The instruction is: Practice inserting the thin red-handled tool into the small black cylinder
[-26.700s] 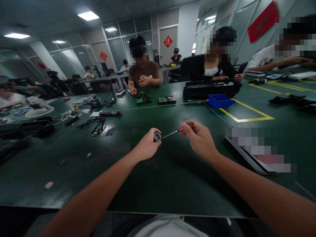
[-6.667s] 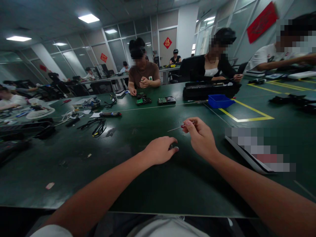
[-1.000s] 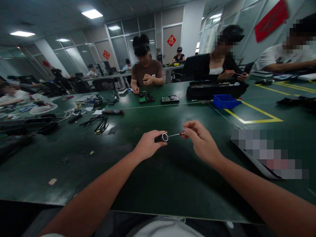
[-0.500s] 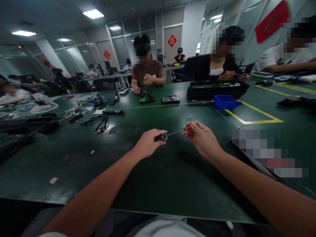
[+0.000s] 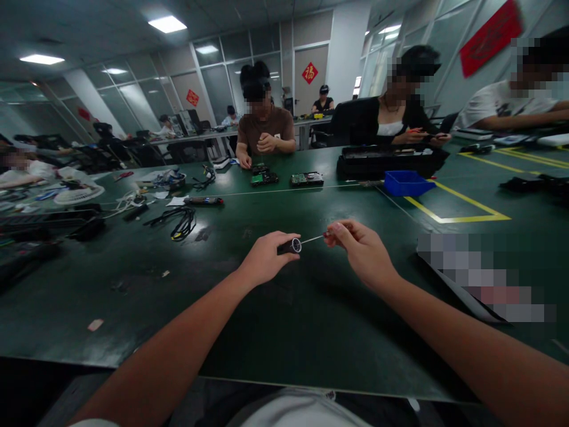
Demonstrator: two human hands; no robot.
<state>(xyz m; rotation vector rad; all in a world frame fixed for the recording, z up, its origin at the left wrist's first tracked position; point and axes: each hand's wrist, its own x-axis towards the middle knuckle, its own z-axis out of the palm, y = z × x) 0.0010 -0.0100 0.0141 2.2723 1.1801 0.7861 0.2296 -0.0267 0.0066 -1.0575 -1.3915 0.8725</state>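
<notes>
A short black cylinder with a silver-rimmed round end (image 5: 291, 245), much like a small flashlight, is gripped between the thumb and fingers of my left hand (image 5: 265, 258). Its round end faces right. My right hand (image 5: 362, 246) pinches a thin screwdriver (image 5: 313, 239) whose metal shaft points left at that end. The shaft's tip meets the rim or enters it; I cannot tell which. My right fingers cover most of the screwdriver's handle. Both hands are above the green table (image 5: 284, 338).
Black cables (image 5: 178, 222) and a dark rod-shaped tool (image 5: 203, 201) lie to the left. Two hard drives (image 5: 307, 178) sit further back. A blue bin (image 5: 408, 184) stands before a black tray (image 5: 391, 163). A co-worker (image 5: 267, 127) sits opposite; a blurred sheet lies at right.
My right hand has shifted slightly left, bringing the screwdriver closer to the black cylinder. My left hand has barely moved.
</notes>
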